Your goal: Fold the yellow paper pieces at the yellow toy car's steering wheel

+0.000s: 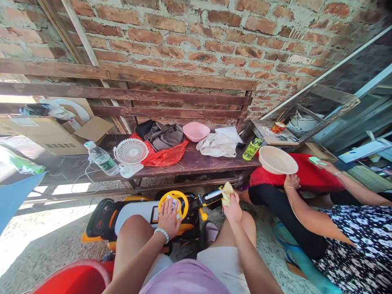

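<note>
A child's ride-on toy car [134, 214], yellow, black and white, lies on the ground in front of my knees. My left hand [169, 218] rests on its yellow steering wheel [173, 203], fingers curled over the rim. My right hand [232, 207] is closed on a yellowish cloth [227, 192], which it presses against the car's black handlebar end [211, 196].
A dark wooden bench [196, 163] against the brick wall carries a water bottle [101, 158], a small white fan [131, 152], a red bag, clothes, a pink bowl [196, 131] and a green bottle. At the right another person sits holding a cream basin [277, 160]. A red tub [73, 279] is at lower left.
</note>
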A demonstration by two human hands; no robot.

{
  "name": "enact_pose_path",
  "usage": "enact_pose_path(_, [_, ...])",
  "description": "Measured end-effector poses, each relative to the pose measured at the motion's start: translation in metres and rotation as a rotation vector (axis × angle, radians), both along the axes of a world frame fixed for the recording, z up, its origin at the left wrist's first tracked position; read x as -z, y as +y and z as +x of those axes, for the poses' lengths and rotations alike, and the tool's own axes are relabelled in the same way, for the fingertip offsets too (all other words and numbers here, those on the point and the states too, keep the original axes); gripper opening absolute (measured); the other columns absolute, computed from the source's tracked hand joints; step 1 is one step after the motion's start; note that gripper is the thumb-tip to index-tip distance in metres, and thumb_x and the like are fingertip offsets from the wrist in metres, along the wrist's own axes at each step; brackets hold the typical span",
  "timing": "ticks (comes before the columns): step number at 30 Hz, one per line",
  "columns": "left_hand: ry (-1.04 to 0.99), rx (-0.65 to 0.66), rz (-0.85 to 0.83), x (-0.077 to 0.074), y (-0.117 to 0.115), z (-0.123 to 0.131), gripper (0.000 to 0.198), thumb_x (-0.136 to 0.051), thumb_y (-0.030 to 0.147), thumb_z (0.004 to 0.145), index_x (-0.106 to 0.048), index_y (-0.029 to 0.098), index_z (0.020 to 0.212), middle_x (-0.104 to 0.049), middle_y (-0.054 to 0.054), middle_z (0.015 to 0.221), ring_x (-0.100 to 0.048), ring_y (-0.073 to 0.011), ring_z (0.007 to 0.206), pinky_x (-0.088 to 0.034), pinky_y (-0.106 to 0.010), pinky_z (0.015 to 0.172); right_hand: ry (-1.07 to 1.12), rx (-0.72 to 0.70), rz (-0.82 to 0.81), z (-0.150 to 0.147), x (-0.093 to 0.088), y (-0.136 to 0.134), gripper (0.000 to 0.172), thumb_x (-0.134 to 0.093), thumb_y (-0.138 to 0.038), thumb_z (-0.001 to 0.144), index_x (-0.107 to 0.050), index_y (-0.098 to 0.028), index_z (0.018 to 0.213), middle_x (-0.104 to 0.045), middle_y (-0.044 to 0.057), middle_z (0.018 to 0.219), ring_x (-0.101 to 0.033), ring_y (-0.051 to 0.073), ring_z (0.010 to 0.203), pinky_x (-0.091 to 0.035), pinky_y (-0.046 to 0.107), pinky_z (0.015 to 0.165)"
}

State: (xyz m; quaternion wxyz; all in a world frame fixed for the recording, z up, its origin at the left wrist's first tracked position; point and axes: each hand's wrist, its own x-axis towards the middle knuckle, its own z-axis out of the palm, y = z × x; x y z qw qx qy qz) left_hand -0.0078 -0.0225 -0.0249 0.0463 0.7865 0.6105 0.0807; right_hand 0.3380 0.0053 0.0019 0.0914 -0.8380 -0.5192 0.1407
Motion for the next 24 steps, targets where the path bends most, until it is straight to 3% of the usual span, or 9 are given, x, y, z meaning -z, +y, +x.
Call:
enact_pose_path(5, [-0.01, 0.014, 0.014, 0.0, 0.0, 0.0, 0.073, -0.056, 0.039, 0.09, -0.05, 0.012, 0.157, -0.034, -0.019, 0.171, -0.026, -0.0406, 0.159, -0.021, -0.057, 0.126, 0.017, -0.233, -0.205, -0.037, 0.011, -0.001, 0.09, -0.067, -0.015, 0.08, -0.035, -0.03, 0.163, -0.019, 0.013, 0.177, -0.072, 0.026, 0.117, -0.057, 0.038, 0.096])
enact_pose_path(9, [-0.021, 0.013, 0.027, 0.003, 0.0, 0.0, 0.074, -0.056, 0.04, 0.089, -0.049, 0.011, 0.158, -0.035, -0.02, 0.17, -0.027, -0.0407, 0.159, -0.023, -0.058, 0.126, 0.113, -0.445, -0.17, -0.046, 0.013, -0.003, 0.093, -0.07, -0.018, 0.077, -0.035, -0.028, 0.163, -0.028, 0.011, 0.175, -0.063, 0.028, 0.134, -0.05, 0.036, 0.11])
enact_pose_path(13, [-0.039, 0.016, 0.056, 0.007, 0.0, -0.001, 0.073, -0.056, 0.038, 0.089, -0.05, 0.012, 0.157, -0.035, -0.02, 0.17, -0.028, -0.0408, 0.159, -0.023, -0.058, 0.125, 0.158, -0.638, -0.147, -0.026, 0.011, -0.007, 0.089, -0.073, -0.022, 0.079, -0.041, -0.031, 0.161, -0.034, 0.007, 0.172, -0.057, 0.029, 0.141, -0.044, 0.036, 0.116])
enact_pose_path(15, [-0.04, 0.025, 0.056, 0.008, 0.0, -0.002, 0.073, -0.057, 0.039, 0.089, -0.05, 0.013, 0.157, -0.035, -0.019, 0.17, -0.028, -0.0409, 0.158, -0.024, -0.058, 0.125, 0.107, -0.603, -0.168, -0.01, 0.009, -0.001, 0.088, -0.071, -0.019, 0.078, -0.042, -0.032, 0.161, -0.032, 0.006, 0.173, -0.057, 0.029, 0.141, -0.045, 0.037, 0.115])
enact_pose_path(19, [-0.03, 0.026, 0.028, 0.008, 0.0, -0.003, 0.075, -0.059, 0.039, 0.089, -0.049, 0.012, 0.158, -0.034, -0.02, 0.171, -0.026, -0.0409, 0.159, -0.023, -0.058, 0.126, 0.019, -0.363, -0.239, 0.014, 0.007, 0.021, 0.09, -0.065, -0.012, 0.08, -0.036, -0.026, 0.164, -0.019, 0.012, 0.177, -0.059, 0.03, 0.139, -0.049, 0.038, 0.11])
enact_pose_path(21, [-0.029, 0.023, 0.015, 0.006, 0.0, -0.003, 0.075, -0.06, 0.038, 0.089, -0.048, 0.011, 0.159, -0.033, -0.021, 0.171, -0.025, -0.0407, 0.16, -0.022, -0.058, 0.126, 0.031, -0.323, -0.23, 0.014, 0.01, 0.026, 0.088, -0.062, -0.011, 0.082, -0.037, -0.025, 0.164, -0.017, 0.012, 0.177, -0.058, 0.03, 0.141, -0.049, 0.038, 0.11])
enact_pose_path(24, [-0.024, 0.021, 0.012, 0.004, 0.0, -0.002, 0.075, -0.06, 0.037, 0.089, -0.048, 0.011, 0.159, -0.032, -0.022, 0.171, -0.025, -0.0412, 0.16, -0.021, -0.058, 0.126, 0.111, -0.373, -0.187, -0.006, 0.019, 0.017, 0.092, -0.065, -0.011, 0.078, -0.037, -0.025, 0.164, -0.02, 0.011, 0.177, -0.053, 0.029, 0.145, -0.046, 0.036, 0.114])
